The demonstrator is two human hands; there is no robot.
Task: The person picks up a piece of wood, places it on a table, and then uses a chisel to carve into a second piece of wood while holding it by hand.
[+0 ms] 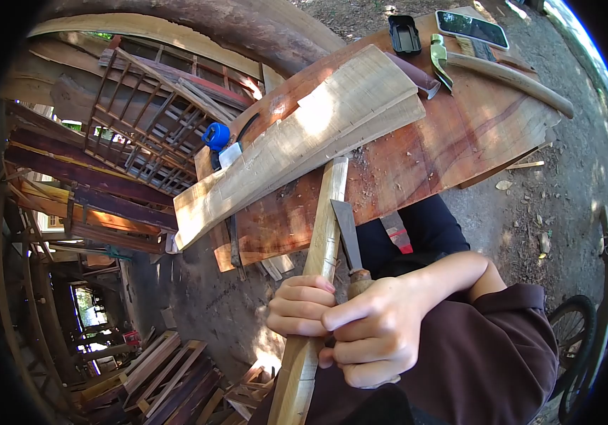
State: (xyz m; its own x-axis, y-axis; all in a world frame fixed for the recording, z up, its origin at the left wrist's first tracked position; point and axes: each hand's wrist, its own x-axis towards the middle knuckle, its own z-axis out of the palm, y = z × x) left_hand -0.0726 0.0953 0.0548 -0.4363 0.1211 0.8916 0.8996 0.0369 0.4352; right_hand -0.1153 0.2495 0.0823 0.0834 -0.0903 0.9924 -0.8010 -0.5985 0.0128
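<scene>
My left hand (300, 306) wraps round a long, narrow strip of wood (327, 234). The strip slants up from my lap, and its far end rests at the edge of the thick pale board (304, 134). In my right hand (383, 329) is a chisel (347, 230), gripped by its wooden handle. Its flat metal blade points away from me and lies along the right side of the strip. Both hands are close together, the right fingers right at the left ones. Under the pale board is a reddish wooden tabletop (452, 152) with scattered chips.
A claw hammer (513, 79), a paintbrush (475, 49), a phone (472, 29) and a black case (404, 35) lie at the far right of the tabletop. A blue round object (215, 136) sits at its left. Stacked lumber (169, 375) stands lower left, a bicycle wheel (574, 340) lower right.
</scene>
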